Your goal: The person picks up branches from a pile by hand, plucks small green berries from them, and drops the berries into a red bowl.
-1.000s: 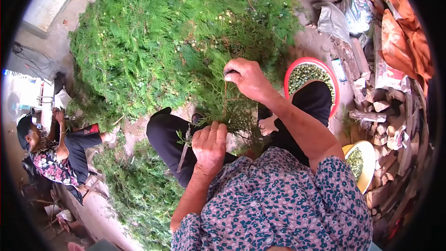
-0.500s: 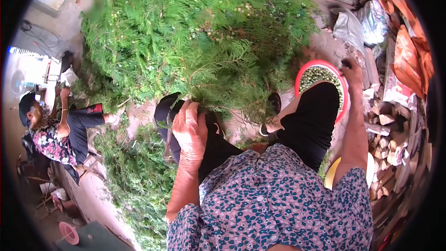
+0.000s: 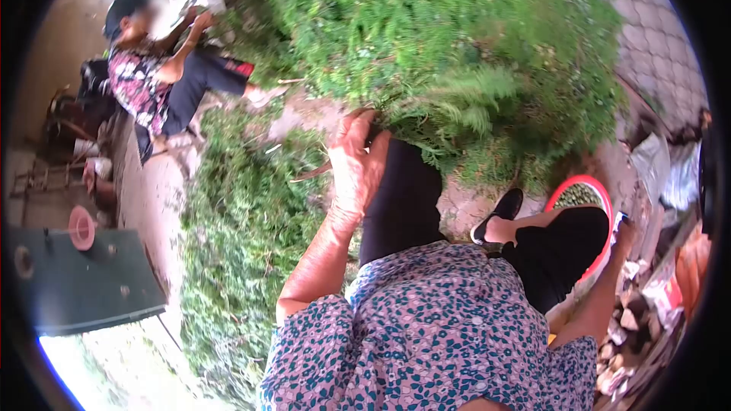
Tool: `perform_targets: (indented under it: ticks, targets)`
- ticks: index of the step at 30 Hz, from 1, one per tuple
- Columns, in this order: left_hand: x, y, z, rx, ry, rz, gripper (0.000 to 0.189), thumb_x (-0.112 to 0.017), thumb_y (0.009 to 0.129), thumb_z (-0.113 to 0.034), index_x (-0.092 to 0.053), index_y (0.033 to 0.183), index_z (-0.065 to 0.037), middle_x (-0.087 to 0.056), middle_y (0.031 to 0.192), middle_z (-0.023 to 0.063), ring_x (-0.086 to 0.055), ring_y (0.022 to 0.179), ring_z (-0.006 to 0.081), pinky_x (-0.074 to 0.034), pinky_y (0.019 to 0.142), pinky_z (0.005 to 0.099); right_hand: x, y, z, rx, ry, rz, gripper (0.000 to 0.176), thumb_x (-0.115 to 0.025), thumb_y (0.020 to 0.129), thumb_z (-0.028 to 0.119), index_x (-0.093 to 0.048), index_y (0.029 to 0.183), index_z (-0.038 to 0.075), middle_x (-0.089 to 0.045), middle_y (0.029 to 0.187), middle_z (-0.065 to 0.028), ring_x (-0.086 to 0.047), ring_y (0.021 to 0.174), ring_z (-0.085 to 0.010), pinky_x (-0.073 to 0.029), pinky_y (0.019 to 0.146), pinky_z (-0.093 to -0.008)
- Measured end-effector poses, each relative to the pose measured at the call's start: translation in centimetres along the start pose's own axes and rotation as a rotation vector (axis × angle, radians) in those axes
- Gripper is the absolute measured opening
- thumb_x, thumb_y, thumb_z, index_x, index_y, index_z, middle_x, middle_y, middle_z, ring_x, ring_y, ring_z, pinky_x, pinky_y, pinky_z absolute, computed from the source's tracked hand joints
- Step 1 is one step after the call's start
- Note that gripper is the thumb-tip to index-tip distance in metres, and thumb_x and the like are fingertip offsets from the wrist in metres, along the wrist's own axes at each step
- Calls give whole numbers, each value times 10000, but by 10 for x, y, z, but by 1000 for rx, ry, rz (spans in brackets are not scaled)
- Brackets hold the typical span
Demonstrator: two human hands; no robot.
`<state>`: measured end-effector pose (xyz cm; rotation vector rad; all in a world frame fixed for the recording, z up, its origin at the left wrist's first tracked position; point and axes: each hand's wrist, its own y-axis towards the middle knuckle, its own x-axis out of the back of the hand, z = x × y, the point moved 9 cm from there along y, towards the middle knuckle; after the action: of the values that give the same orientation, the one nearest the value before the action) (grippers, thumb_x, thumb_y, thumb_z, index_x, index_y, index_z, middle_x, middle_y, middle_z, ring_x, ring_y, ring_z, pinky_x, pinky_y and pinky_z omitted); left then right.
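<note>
Green feathery sprig (image 3: 476, 103) sticks out toward 2 o'clock from the left hand (image 3: 356, 167), whose fingers look curled in around its near end, though the exact pinch spot is hidden. Big leafy pile (image 3: 457, 23) sits right behind it at 1 o'clock. Right hand (image 3: 626, 233) is between 3 and 4, just beside a red basin (image 3: 582, 180) with small green bits (image 3: 577, 196) in it; can't tell what those fingers are doing, too blurry tbh. Another person (image 3: 141, 80) sits at 10.
</note>
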<state>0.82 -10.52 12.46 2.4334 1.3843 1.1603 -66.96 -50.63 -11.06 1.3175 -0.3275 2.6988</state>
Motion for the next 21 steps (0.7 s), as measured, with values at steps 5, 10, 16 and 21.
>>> perform_targets:
  ticks: [5, 10, 16, 21]
  targets:
    - [35, -40, 126, 692, -548, 25, 290, -609, 728, -37, -574, 1012, 9, -616, 899, 137, -593, 692, 165, -490, 612, 271, -22, -16, 166, 263, 357, 254, 417, -526, 791, 140, -495, 1170, -31, -523, 1166, -125, -532, 989, -205, -458, 791, -300]
    - [202, -138, 245, 685, -63, -312, 158, -578, 736, -20, -616, 867, 59, -606, 865, 125, -596, 666, 183, -500, 593, 290, -34, -81, 291, 486, 425, 369, 402, -545, 828, 165, -490, 1177, -26, -514, 1167, -115, -512, 1019, -197, -447, 809, -305]
    - [468, -367, 297, 821, 262, -1069, 380, -584, 795, -170, -513, 1126, 2, -568, 1065, 119, -551, 901, 253, -419, 825, 361, -54, -86, 314, 531, 470, 415, 379, -533, 850, 147, -486, 1191, -14, -518, 1165, -98, -497, 1063, -187, -431, 825, -286]
    - [470, -426, 313, 943, 133, -1370, 237, -598, 790, -199, -563, 913, 1, -573, 864, 78, -532, 760, 216, -421, 704, 355, -89, -76, 309, 579, 444, 474, 345, -509, 864, 109, -488, 1185, -15, -539, 1128, -98, -530, 1026, -184, -437, 829, -285]
